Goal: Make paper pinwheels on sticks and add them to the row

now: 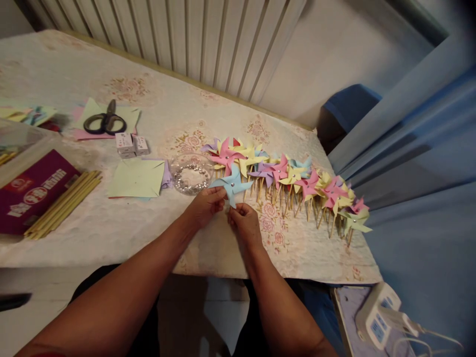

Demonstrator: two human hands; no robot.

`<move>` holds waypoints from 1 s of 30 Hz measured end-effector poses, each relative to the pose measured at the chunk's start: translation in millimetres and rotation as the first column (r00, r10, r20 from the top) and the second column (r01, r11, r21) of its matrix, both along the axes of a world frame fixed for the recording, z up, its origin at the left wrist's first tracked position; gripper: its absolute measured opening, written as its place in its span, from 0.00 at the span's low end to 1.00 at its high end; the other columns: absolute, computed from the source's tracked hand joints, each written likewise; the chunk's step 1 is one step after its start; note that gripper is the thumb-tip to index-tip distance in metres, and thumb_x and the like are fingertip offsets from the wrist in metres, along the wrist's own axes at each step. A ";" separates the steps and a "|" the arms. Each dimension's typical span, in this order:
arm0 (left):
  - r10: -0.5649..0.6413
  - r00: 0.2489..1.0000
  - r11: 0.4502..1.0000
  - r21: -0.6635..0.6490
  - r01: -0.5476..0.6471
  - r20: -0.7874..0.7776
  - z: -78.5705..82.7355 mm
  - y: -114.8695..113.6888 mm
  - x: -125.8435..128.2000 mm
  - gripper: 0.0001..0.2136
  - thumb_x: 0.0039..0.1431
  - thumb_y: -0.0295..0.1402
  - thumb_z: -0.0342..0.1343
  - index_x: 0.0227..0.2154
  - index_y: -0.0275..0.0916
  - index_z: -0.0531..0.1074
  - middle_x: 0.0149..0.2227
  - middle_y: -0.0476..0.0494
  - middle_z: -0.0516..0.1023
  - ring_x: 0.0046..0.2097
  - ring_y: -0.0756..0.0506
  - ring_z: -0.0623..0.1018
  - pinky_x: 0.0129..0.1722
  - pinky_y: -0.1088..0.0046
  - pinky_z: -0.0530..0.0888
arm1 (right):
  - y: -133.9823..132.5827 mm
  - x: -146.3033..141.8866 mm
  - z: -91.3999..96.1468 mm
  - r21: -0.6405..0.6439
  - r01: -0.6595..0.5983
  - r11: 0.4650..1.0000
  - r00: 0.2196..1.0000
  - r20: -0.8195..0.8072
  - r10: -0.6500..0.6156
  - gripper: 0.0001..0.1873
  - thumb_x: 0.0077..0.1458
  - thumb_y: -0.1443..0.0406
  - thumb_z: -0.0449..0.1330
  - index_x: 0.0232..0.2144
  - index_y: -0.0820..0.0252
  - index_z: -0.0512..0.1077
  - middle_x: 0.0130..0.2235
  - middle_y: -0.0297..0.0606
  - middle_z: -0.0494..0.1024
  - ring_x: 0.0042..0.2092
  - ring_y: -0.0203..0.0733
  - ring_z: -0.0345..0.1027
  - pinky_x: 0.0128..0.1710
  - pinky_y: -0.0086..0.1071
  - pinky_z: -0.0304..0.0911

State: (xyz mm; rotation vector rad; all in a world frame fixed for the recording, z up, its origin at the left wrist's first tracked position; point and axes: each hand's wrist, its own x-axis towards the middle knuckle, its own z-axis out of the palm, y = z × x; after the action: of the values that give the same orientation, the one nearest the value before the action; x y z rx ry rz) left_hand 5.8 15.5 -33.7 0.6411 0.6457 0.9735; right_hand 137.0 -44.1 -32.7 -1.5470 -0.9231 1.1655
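A light-blue paper pinwheel (232, 185) with a silver pin at its centre is held above the front of the table. My left hand (208, 203) is closed, pinching its left blade between thumb and fingers. Just below the pinwheel, my right hand (243, 220) is closed at its lower blade; the stick there is mostly hidden by the fingers. A clear round dish (191, 173) of silver pins stands just behind my left hand. To the right lies a long row of finished pinwheels (293, 176) in pink, yellow, purple, blue and green on thin sticks.
Left of the dish lie square paper sheets (137, 178), small white boxes (132, 145) and black-handled scissors (106, 123) on more paper. A bundle of sticks (65, 206) rests by a purple box (35, 193). A power strip (377, 317) sits below the table's right end, near a blue curtain (420, 198).
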 end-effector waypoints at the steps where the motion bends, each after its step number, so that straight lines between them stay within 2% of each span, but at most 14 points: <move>1: 0.000 1.000 1.000 -0.001 0.000 -0.002 0.3 -0.2 0.0 0.16 0.42 0.37 0.71 0.24 0.33 0.72 0.23 0.52 0.70 0.23 0.57 0.67 0.21 0.81 0.61 | -0.1 0.0 -0.3 0.003 0.001 1.000 1.000 -0.006 -0.001 0.08 0.41 0.61 0.61 0.25 0.57 0.68 0.16 0.25 0.67 0.19 0.31 0.54 0.20 0.27 0.48; 11: -0.002 1.000 1.000 -0.015 0.001 -0.019 -2.5 -0.5 1.0 0.12 0.40 0.31 0.71 0.26 0.33 0.74 0.21 0.52 0.69 0.22 0.56 0.67 0.22 0.81 0.63 | -1.3 0.0 2.7 -0.004 -0.003 1.000 1.000 -0.023 0.002 0.09 0.42 0.60 0.62 0.24 0.57 0.67 0.16 0.25 0.66 0.18 0.31 0.54 0.20 0.27 0.48; 26: -0.006 0.999 1.000 -0.023 0.005 -0.032 -0.9 -2.9 1.4 0.12 0.38 0.29 0.70 0.25 0.33 0.72 0.21 0.51 0.70 0.21 0.56 0.67 0.22 0.80 0.63 | -1.3 0.6 1.5 -0.008 -0.001 1.000 1.000 -0.019 0.001 0.08 0.42 0.61 0.62 0.25 0.58 0.69 0.16 0.25 0.67 0.18 0.31 0.53 0.20 0.27 0.47; 30: -0.003 1.000 0.999 -0.043 0.002 -0.030 -3.9 -4.3 -0.2 0.14 0.37 0.28 0.70 0.27 0.33 0.72 0.24 0.49 0.74 0.21 0.55 0.68 0.22 0.79 0.64 | -1.5 2.6 -1.9 0.014 -0.005 1.000 1.000 -0.021 0.005 0.08 0.42 0.61 0.62 0.24 0.58 0.69 0.16 0.25 0.66 0.18 0.30 0.53 0.20 0.27 0.46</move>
State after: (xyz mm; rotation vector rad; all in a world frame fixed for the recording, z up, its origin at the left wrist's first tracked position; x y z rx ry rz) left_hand 5.6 11.2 -37.7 0.6193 0.6910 0.9463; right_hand 139.6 -45.6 -34.6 -1.5193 -0.9197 1.1744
